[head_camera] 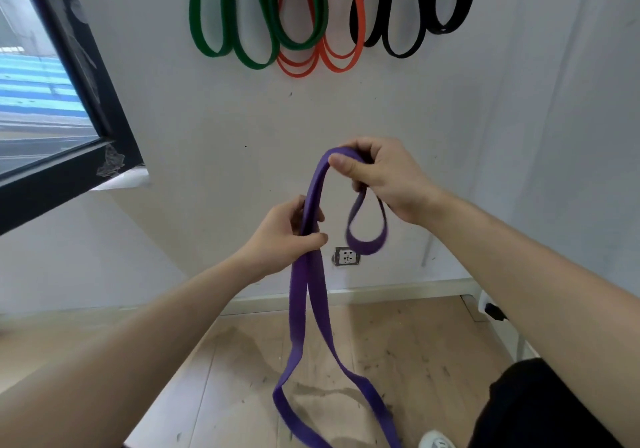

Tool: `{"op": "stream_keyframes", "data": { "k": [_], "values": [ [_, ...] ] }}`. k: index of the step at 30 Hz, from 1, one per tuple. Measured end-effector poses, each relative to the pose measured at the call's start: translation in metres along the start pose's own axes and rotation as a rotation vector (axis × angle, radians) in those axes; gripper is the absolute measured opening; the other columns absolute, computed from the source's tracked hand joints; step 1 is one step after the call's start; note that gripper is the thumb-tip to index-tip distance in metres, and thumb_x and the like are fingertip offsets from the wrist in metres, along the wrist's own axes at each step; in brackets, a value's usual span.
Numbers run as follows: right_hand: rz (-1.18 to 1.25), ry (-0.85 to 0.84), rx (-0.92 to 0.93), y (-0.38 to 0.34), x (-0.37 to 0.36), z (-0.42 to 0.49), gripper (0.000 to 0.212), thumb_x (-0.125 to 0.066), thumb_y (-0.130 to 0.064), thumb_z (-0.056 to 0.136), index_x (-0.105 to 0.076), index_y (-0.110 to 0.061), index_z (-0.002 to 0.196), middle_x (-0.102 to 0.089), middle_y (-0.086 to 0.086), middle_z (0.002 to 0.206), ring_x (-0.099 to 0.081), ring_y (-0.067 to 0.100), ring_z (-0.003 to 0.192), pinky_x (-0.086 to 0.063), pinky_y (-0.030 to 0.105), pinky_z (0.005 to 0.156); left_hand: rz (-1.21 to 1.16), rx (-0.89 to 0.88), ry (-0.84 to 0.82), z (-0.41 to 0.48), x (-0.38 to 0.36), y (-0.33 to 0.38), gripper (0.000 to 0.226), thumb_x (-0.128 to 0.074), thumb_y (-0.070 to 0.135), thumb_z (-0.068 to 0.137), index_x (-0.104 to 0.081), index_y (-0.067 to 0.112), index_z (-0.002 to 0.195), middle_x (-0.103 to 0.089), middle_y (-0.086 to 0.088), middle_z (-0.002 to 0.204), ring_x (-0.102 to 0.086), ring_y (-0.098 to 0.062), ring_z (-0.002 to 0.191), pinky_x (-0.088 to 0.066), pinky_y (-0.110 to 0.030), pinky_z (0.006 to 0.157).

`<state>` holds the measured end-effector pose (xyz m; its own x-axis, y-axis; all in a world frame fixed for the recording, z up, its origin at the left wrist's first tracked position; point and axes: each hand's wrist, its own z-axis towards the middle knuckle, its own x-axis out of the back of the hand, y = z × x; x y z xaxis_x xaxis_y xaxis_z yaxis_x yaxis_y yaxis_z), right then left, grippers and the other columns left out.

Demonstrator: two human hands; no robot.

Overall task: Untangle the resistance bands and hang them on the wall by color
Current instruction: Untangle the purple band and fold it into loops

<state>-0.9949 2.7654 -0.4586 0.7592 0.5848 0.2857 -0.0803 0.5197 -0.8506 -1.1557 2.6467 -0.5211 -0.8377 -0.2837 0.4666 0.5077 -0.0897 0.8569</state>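
Note:
I hold a purple resistance band (313,312) in front of the white wall. My right hand (384,179) grips its top bend, and a small loop hangs below that hand. Lower and to the left, my left hand (289,236) pinches the band's two strands together. Below it the strands spread into a long loop that reaches down past the frame's bottom edge. On the wall above hang green bands (242,32) at the left, orange bands (332,56) in the middle and black bands (405,39) at the right. Their hooks are out of view.
A dark-framed window (86,77) stands at the left. A wall socket (347,256) sits low on the wall between my hands. The wooden floor (415,361) lies below, with my dark trouser leg (540,409) and a white shoe (437,440) at the lower right.

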Motion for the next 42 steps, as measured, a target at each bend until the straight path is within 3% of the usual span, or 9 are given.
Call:
{"op": "stream_keyframes", "data": {
  "k": [6,12,18,21,25,30,34,38,42],
  "values": [
    [0.166,0.271,0.014,-0.005,0.011,0.005,0.014,-0.067,-0.023,0.095,-0.069,-0.010,0.092,-0.050,-0.007,0.061,-0.045,0.012,0.056,-0.044,0.023,0.057,-0.049,0.012,0.010,0.007,-0.003,0.003,0.025,-0.075,0.011,0.088,-0.059,0.018,0.107,-0.066,-0.027,0.103,-0.068,-0.043,0.094,-0.061,-0.052,0.081],
    [0.257,0.376,-0.056,0.005,0.031,0.013,0.021,-0.062,-0.030,0.098,-0.068,-0.010,0.093,-0.044,0.003,0.064,-0.045,0.015,0.056,-0.042,0.024,0.057,-0.125,-0.072,0.161,0.018,0.014,0.015,0.037,-0.075,0.010,0.090,-0.061,0.015,0.124,-0.069,-0.011,0.099,-0.069,-0.025,0.083,-0.060,-0.036,0.085],
    [0.129,0.043,-0.235,0.042,0.046,0.005,0.022,-0.056,-0.029,0.101,-0.068,-0.011,0.103,-0.058,-0.001,0.076,-0.059,0.011,0.068,-0.047,0.026,0.068,-0.249,-0.071,0.322,0.023,0.039,0.017,0.029,-0.073,0.011,0.093,-0.066,0.010,0.121,-0.072,-0.007,0.094,-0.066,-0.020,0.077,-0.060,-0.038,0.085],
    [0.045,-0.165,-0.333,0.054,0.043,-0.006,0.026,-0.063,-0.019,0.096,-0.065,0.000,0.113,-0.064,0.004,0.083,-0.065,0.016,0.079,-0.050,0.028,0.075,-0.259,-0.080,0.334,0.021,0.044,0.017,0.029,-0.072,0.010,0.093,-0.067,0.008,0.122,-0.072,-0.013,0.098,-0.064,-0.020,0.078,-0.059,-0.042,0.088],
    [-0.126,-0.341,-0.378,0.057,0.024,-0.015,0.026,-0.075,-0.018,0.088,-0.070,-0.006,0.110,-0.071,0.011,0.097,-0.071,0.022,0.094,-0.053,0.030,0.083,-0.238,-0.123,0.329,0.020,0.043,0.021,0.028,-0.073,0.013,0.093,-0.070,0.010,0.121,-0.073,-0.009,0.099,-0.064,-0.018,0.079,-0.059,-0.040,0.086],
    [0.035,-0.262,-0.283,0.042,-0.010,-0.010,0.037,-0.082,-0.030,0.080,-0.070,-0.017,0.112,-0.072,0.016,0.113,-0.067,0.029,0.110,-0.048,0.040,0.095,-0.214,-0.183,0.297,0.018,0.035,0.027,0.029,-0.072,0.011,0.093,-0.068,0.009,0.121,-0.073,-0.006,0.098,-0.065,-0.014,0.079,-0.059,-0.032,0.083],
    [0.189,-0.099,-0.168,0.022,-0.021,0.000,0.035,-0.073,-0.018,0.089,-0.065,-0.005,0.121,-0.072,0.010,0.101,-0.069,0.023,0.094,-0.051,0.043,0.095,-0.157,-0.210,0.240,0.016,0.033,0.022,0.027,-0.072,0.011,0.093,-0.067,0.012,0.120,-0.074,-0.005,0.100,-0.068,-0.014,0.083,-0.060,-0.032,0.083],
    [0.081,-0.048,-0.102,0.016,-0.021,0.002,0.023,-0.074,-0.013,0.088,-0.070,-0.007,0.110,-0.071,0.006,0.092,-0.066,0.014,0.080,-0.057,0.032,0.083,-0.102,-0.205,0.207,0.012,0.033,0.017,0.031,-0.072,0.009,0.093,-0.065,0.012,0.123,-0.075,-0.009,0.103,-0.070,-0.020,0.087,-0.061,-0.036,0.086],
    [0.013,-0.018,-0.036,0.008,-0.025,0.000,0.025,-0.073,-0.010,0.089,-0.068,-0.002,0.112,-0.070,0.003,0.094,-0.066,0.006,0.081,-0.054,0.022,0.080,-0.021,-0.179,0.146,0.008,0.022,0.009,0.037,-0.074,0.004,0.088,-0.064,0.016,0.122,-0.074,-0.005,0.095,-0.072,-0.015,0.089,-0.058,-0.024,0.083]
  ]
}}
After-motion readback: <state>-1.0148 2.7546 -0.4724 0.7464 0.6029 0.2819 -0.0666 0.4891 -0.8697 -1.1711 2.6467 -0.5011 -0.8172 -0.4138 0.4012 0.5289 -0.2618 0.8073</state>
